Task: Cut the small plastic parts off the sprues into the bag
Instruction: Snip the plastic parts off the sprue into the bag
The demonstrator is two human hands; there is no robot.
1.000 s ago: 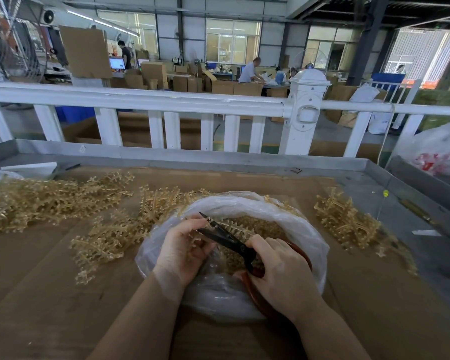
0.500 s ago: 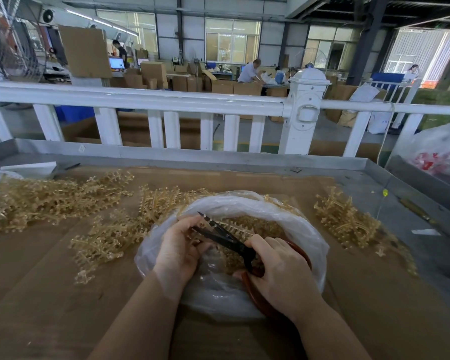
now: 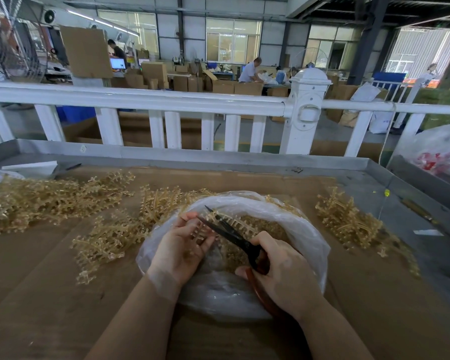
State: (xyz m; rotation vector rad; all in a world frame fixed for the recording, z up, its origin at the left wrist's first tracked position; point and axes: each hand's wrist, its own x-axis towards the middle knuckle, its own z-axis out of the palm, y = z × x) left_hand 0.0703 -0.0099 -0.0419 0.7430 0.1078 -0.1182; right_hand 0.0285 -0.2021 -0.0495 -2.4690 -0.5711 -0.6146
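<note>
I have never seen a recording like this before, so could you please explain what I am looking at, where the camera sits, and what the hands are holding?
There is no machine here: a person works with bare hands, and the single camera is worn on the head, looking forward and down. The left hand holds a yellowish plastic sprue over an open clear plastic bag, which already contains many small cut parts. The right hand grips black scissors, whose blades are open at the sprue. More sprues lie in a pile on the left and a smaller pile on the right of the brown worktable. Behind it stands a white fence, with a workshop beyond.
</note>
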